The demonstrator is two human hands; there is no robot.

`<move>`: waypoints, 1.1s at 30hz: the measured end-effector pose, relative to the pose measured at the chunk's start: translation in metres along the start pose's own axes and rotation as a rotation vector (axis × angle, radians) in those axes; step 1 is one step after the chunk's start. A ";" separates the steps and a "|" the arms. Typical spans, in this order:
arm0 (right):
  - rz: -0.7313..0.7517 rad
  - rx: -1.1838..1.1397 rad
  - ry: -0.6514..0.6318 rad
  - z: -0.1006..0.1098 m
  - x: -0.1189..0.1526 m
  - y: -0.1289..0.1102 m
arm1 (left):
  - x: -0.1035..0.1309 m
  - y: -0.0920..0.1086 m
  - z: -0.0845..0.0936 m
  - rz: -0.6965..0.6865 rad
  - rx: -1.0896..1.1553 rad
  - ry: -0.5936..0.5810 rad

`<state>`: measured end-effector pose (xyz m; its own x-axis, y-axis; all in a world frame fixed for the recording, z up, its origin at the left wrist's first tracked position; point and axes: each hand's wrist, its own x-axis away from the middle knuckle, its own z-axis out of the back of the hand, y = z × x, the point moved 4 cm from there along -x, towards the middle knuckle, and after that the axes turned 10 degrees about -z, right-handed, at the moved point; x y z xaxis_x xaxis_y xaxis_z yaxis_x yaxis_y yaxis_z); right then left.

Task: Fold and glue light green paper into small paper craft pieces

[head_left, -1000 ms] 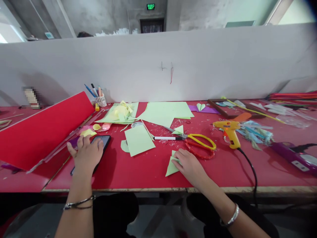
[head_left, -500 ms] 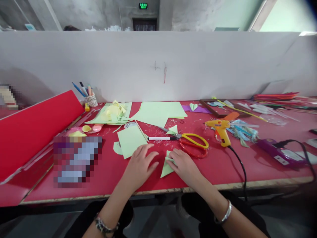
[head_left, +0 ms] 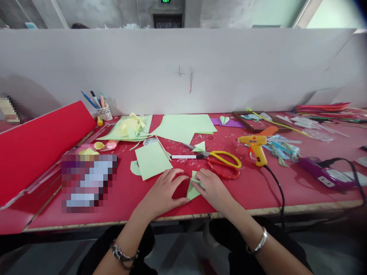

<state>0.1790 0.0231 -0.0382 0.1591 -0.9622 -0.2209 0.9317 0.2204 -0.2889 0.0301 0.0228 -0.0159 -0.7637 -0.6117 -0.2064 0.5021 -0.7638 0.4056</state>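
Near the table's front edge lies a small folded piece of light green paper [head_left: 192, 191]. My right hand [head_left: 211, 188] rests over its upper right part, fingers curled on the paper. My left hand [head_left: 164, 191] is spread on the left, its thumb tip at the paper's lower left edge, nothing held. A green paper sheet [head_left: 151, 160] lies beyond my left hand. Behind both hands are a white marker [head_left: 183, 157], scissors with yellow and red handles [head_left: 225, 159] and a small green paper triangle [head_left: 200, 146] on the blades.
A yellow glue gun [head_left: 256, 147] with a black cable stands right of the scissors, near a purple power strip [head_left: 325, 173]. Larger green sheets [head_left: 183, 126] lie at the back. A pen cup [head_left: 104, 112] and a red board [head_left: 46, 145] are on the left.
My left hand has moved right, closer to the folded paper, its thumb now touching the edge. My right hand stays on the paper. The view has tilted slightly down.
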 end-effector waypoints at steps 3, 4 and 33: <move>-0.002 -0.021 -0.004 0.000 -0.001 0.001 | 0.000 -0.001 0.000 0.004 0.015 -0.015; -0.003 -0.031 -0.007 0.000 -0.001 0.001 | 0.000 -0.001 -0.001 0.002 0.020 -0.024; -0.125 0.035 0.059 0.008 0.003 0.002 | -0.003 0.010 0.001 -0.173 0.076 -0.139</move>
<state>0.1839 0.0189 -0.0320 0.0224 -0.9704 -0.2403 0.9541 0.0925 -0.2848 0.0370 0.0179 -0.0102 -0.8870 -0.4346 -0.1562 0.3309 -0.8339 0.4416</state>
